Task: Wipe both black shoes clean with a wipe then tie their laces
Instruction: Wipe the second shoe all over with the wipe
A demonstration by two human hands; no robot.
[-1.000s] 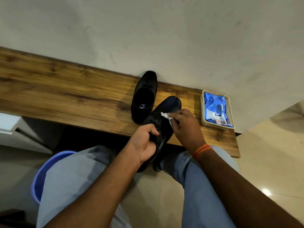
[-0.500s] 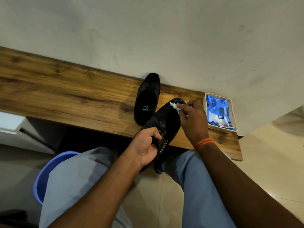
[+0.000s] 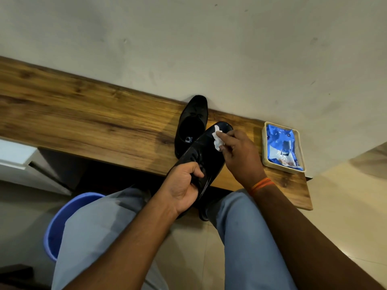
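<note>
The right hand (image 3: 240,155), pinching the wipe (image 3: 217,141), has slid up to the toe of the shoe (image 3: 206,151) that the left hand (image 3: 182,191) grips at the heel over the shelf (image 3: 83,118), so this upper looks nearly wiped.

Two black shoes: one (image 3: 191,124) stands on the single shelf (image 3: 83,120), the other (image 3: 206,151) is held. One wipe (image 3: 217,141), one tray (image 3: 264,147) holding one blue pack (image 3: 280,143), and one bucket (image 3: 54,225). Two hands, left (image 3: 182,188) and right (image 3: 240,155).
</note>
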